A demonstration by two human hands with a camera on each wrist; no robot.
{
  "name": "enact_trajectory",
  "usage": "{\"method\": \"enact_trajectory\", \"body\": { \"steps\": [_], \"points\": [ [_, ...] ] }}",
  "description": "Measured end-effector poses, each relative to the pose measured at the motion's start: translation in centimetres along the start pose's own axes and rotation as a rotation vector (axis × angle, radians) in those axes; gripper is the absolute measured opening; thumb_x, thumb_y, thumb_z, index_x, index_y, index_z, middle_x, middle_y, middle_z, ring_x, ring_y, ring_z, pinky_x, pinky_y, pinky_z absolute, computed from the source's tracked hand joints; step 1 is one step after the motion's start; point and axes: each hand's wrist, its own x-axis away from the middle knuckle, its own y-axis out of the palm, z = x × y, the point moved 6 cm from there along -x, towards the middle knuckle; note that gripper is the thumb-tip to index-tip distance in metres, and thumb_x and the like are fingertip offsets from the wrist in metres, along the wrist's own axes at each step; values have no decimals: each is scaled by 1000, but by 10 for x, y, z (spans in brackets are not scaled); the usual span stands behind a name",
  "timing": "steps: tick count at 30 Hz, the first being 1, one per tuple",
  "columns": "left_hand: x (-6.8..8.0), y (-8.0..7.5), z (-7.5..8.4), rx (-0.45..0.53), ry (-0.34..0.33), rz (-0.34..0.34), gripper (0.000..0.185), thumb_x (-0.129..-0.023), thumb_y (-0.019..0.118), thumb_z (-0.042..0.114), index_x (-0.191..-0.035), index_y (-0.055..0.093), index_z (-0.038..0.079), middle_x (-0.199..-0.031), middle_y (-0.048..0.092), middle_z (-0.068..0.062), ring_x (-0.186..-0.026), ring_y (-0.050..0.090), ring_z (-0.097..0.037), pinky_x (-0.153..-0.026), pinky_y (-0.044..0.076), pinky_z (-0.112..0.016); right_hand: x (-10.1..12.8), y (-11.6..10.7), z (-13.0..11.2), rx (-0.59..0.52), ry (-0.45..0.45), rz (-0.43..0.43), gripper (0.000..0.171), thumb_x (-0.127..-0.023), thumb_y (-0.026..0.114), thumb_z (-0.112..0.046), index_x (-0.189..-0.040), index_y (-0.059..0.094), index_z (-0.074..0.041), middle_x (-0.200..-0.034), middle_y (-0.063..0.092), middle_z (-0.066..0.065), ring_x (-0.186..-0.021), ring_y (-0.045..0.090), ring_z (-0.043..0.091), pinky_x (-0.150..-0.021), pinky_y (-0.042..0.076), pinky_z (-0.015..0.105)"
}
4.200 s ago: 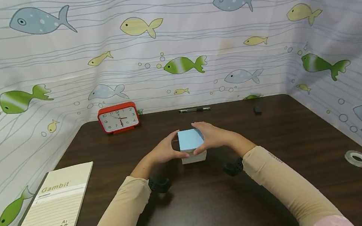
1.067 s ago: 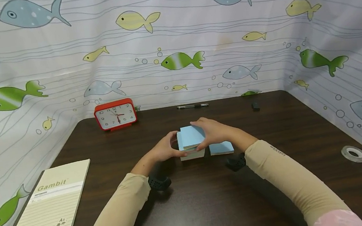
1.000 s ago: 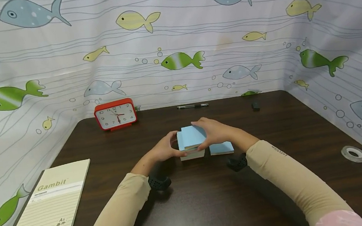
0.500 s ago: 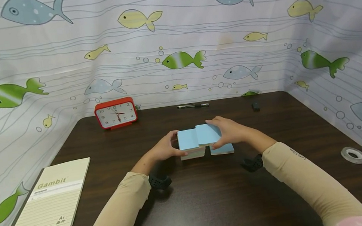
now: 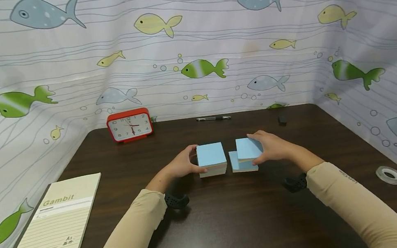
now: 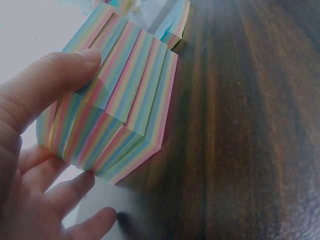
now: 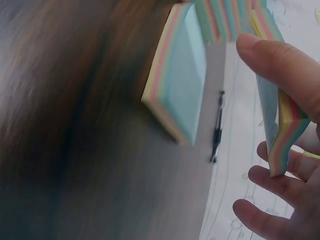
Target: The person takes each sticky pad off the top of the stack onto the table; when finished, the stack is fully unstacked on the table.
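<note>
Near the middle of the dark wooden tabletop (image 5: 233,227) a tall block of sticky notes (image 5: 211,159), blue on top with rainbow-striped sides, is gripped by the left hand (image 5: 183,166): thumb on the near side, fingers curled round the far side, as the left wrist view confirms, where the striped layers are seen slightly stepped. Just to the right of the block, a thin slice of notes (image 5: 248,149) is pinched by the right hand (image 5: 274,148) between thumb and fingers and held tilted, above and partly over a low pile of notes (image 5: 236,165) lying flat on the tabletop. Whether the held slice touches the low pile at its near edge cannot be told from the head view; in the right wrist view the slice is seen edge-on in the fingers, apart from the pile. The block and the low pile stand just beside each other with a narrow gap between. Toward the far left corner a red clock (image 5: 130,125) is stood near the far edge; a pen (image 5: 214,118) is laid along the far edge near its middle, and a small dark object (image 5: 282,119) is seen to the right of it. A lined notepad marked "Gambit" (image 5: 54,221) lies at the left edge, and a roll of clear tape (image 5: 391,174) by the right edge.
</note>
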Motion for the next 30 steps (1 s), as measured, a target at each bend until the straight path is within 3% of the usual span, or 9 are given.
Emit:
{"method": "enact_trajectory", "body": {
  "steps": [10,19,26,30],
  "points": [
    [-1,1,2,21,3,-17,90,-68,75,18,-135,18,1,-137,23,-16,-125,25,-29,-97,26,-43,16,-1,41,49,51,-10,93,-61,77,-37,-130,32,7,-120,38,25,-103,42,37,-81,37,49],
    [19,0,30,26,-19,-39,83,-72,71,11,-134,17,-5,-137,20,-21,-125,24,-33,-97,25,-43,23,0,64,45,86,-62,93,-60,79,-32,-129,33,9,-119,38,27,-100,43,36,-79,37,50],
    [11,1,18,26,-11,-37,85,-72,72,13,-134,17,-4,-138,19,-21,-125,24,-33,-97,26,-44,21,9,73,74,88,-159,95,-58,80,-28,-132,31,5,-121,35,27,-107,35,41,-80,36,53],
    [1,2,3,27,-1,-24,88,-70,74,16,-135,17,0,-139,20,-18,-125,24,-31,-97,25,-44,16,5,68,87,92,-145,99,-57,81,-29,-134,28,1,-126,30,27,-110,27,43,-80,34,56]
  ]
}}
